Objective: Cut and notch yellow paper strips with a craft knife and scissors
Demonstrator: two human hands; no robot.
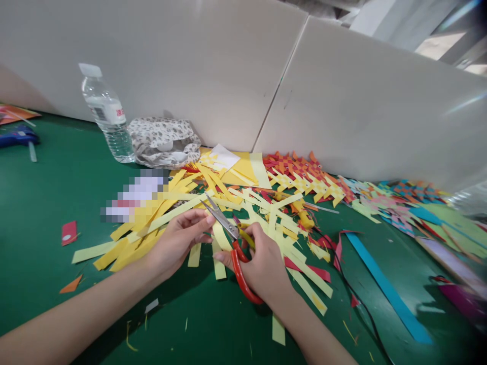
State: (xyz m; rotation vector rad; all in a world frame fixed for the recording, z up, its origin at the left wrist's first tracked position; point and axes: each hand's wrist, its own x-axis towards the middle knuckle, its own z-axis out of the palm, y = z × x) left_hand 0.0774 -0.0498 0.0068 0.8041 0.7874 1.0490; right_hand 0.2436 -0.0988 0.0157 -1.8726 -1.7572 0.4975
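1. In the head view, the person's right hand [266,261] grasps a pair of red-handled scissors [233,230], its fingers around the handles; the blades point up and leftward, tips slightly apart.
2. The left hand [186,238] has its thumb and fingers brought together on a pale-yellow paper strip [220,237], which curves past the scissors toward the right thumb. Whether the blades touch the strip cannot be told.
3. Something yellow [248,238] also shows by the right hand's fingers, too covered to identify.
4. Both hands are above the green tabletop [152,334], in front of a loose heap of yellow paper strips [129,248] that spreads to either side of them.
5. Behind the heap, a plastic water bottle [108,119] stands next to a patterned cloth pouch [163,144], near a pale partition [152,56].
6. Toward the right along that partition lie red-and-orange woven paper pieces [292,165] and a yellow-and-white checked one [304,186].
7. A blue paper strip [388,286] lies right of a black cable [352,289]; a blue glue gun [17,137] rests at far left.
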